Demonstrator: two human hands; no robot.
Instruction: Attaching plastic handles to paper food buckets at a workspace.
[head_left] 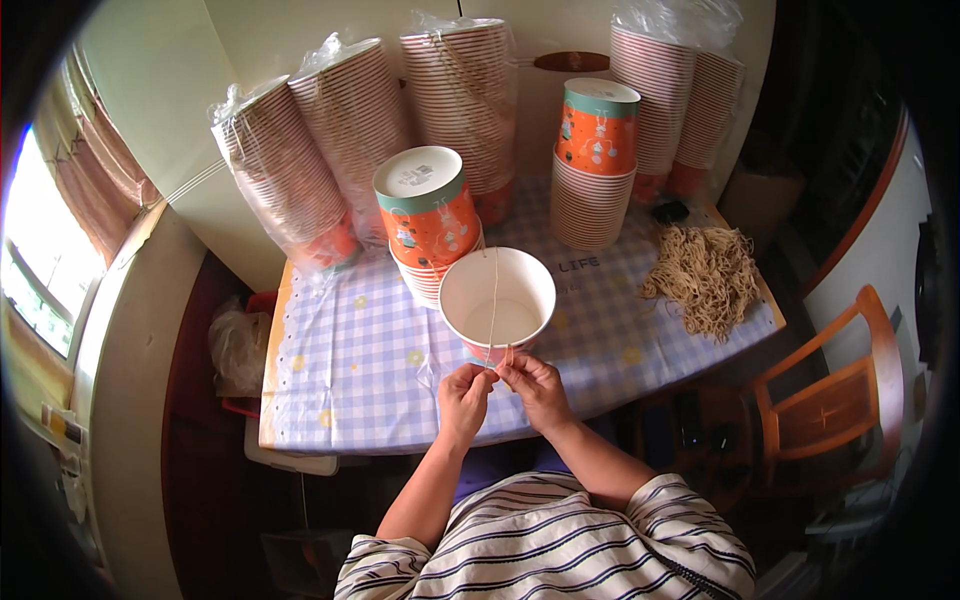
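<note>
A white-lined paper bucket (530,285) stands near the table's front edge, its mouth toward me. A thin tan string (493,300) crosses its opening from the far rim to the near rim. Just in front of the near rim, my left hand (466,402) and my right hand (537,390) meet, thumbs and fingertips pinched together on the string's end. The exact crossing of the string between the fingertips is too small to make out. Behind the bucket, to the left, an upside-down orange bucket with a green band (430,215) tops a short stack.
Tall plastic-wrapped stacks of buckets (350,110) line the back of the checked tablecloth (340,370). Another stack (593,200) stands right of centre. A heap of tan strings (705,280) lies at the right edge. A wooden chair (830,390) is at the right.
</note>
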